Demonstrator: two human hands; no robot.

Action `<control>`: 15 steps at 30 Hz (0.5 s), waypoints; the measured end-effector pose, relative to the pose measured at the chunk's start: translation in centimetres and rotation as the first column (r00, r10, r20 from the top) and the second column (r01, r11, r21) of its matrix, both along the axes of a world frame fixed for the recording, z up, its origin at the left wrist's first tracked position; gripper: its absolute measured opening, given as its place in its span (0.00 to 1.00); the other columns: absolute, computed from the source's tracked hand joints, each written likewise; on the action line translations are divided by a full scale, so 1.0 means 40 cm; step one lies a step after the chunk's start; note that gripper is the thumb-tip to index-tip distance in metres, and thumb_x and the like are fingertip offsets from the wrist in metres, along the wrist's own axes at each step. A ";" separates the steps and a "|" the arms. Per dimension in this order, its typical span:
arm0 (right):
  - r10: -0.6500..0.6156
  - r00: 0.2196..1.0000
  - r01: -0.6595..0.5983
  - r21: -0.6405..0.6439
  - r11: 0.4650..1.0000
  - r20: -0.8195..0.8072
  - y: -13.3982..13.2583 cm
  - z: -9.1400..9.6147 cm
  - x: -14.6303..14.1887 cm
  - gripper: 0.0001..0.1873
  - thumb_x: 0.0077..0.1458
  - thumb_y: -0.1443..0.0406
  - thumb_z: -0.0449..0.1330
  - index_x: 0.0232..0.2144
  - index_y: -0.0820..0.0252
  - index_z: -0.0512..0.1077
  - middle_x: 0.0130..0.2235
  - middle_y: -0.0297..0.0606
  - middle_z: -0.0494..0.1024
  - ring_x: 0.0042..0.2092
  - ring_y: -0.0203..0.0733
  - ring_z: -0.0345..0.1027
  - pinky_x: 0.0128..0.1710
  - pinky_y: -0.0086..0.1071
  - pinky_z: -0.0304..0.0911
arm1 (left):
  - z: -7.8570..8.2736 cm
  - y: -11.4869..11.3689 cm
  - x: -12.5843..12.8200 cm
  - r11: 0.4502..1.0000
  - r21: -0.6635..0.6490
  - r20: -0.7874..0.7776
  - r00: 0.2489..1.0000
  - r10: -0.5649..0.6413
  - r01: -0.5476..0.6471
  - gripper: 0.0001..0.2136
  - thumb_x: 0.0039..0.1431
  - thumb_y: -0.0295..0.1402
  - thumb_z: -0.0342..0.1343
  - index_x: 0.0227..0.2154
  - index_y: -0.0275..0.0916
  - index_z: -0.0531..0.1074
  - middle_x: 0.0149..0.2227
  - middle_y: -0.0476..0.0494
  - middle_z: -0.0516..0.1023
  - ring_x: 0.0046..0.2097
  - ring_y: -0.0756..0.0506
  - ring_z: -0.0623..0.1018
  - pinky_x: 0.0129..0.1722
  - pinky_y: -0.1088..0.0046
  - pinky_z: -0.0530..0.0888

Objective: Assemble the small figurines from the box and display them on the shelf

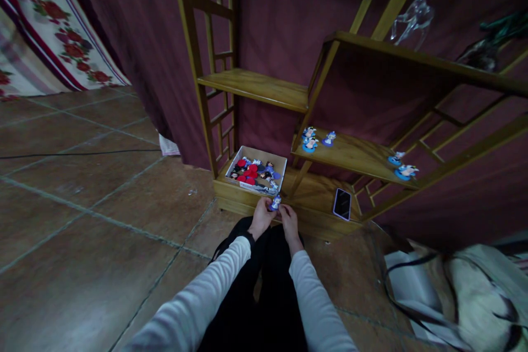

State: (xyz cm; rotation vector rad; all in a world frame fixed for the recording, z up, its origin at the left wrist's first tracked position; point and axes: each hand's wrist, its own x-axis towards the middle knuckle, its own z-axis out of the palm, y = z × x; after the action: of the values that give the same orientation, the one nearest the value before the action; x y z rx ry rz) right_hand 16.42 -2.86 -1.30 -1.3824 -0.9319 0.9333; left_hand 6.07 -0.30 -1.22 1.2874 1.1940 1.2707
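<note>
A small purple-and-white figurine (275, 202) is held upright in front of the shelf. My left hand (260, 218) grips its left side, and my right hand (289, 221) has its fingers closed at the right side of its base. Just beyond my hands, an open cardboard box (281, 164) holds several figurines, some with red bases turned up. Over on the middle shelf, a similar purple figurine (329, 138) stands beside two blue-based figurines (310, 144). Two more blue-based figurines (405, 171) stand near that shelf's right end.
The wooden shelf unit (256, 87) rises before a dark red curtain. A phone (342, 204) lies on its bottom board, right of my hands. Glass ornaments (416, 16) stand on the upper right shelf. Bags (474, 291) lie at the lower right, on the tiled floor (103, 220).
</note>
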 end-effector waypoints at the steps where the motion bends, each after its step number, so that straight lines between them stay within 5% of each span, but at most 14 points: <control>1: 0.003 1.000 -0.003 0.007 1.000 0.013 -0.001 0.003 -0.002 0.16 0.45 0.56 0.57 0.33 0.60 0.74 0.34 0.38 0.78 0.37 0.42 0.70 0.38 0.33 0.64 | 0.002 -0.003 0.002 0.999 0.039 -0.032 0.999 0.010 -0.008 0.15 0.38 0.23 0.60 0.32 0.37 0.65 0.32 0.50 0.70 0.33 0.50 0.72 0.38 0.71 0.69; 8: 0.029 0.995 -0.029 0.001 1.000 0.091 0.002 0.005 -0.016 0.13 0.44 0.59 0.60 0.34 0.56 0.72 0.35 0.34 0.78 0.39 0.42 0.70 0.41 0.33 0.63 | 0.017 -0.037 0.007 0.978 0.210 -0.165 0.986 0.024 0.011 0.17 0.45 0.18 0.51 0.40 0.38 0.66 0.40 0.42 0.69 0.45 0.44 0.71 0.49 0.63 0.66; 15: 0.008 0.991 -0.002 -0.049 0.999 0.130 0.009 -0.009 -0.003 0.11 0.43 0.60 0.59 0.31 0.58 0.72 0.34 0.36 0.79 0.36 0.42 0.71 0.40 0.33 0.63 | 0.022 -0.044 0.007 0.978 0.204 -0.200 0.980 -0.012 0.054 0.25 0.42 0.17 0.53 0.46 0.39 0.66 0.44 0.40 0.69 0.48 0.42 0.70 0.52 0.61 0.65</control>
State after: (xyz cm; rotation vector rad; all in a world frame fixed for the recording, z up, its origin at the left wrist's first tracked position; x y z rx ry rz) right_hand 16.28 -2.50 -1.68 -1.4976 -1.0168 0.8823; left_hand 6.35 -2.05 -0.35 1.6123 1.1945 1.2932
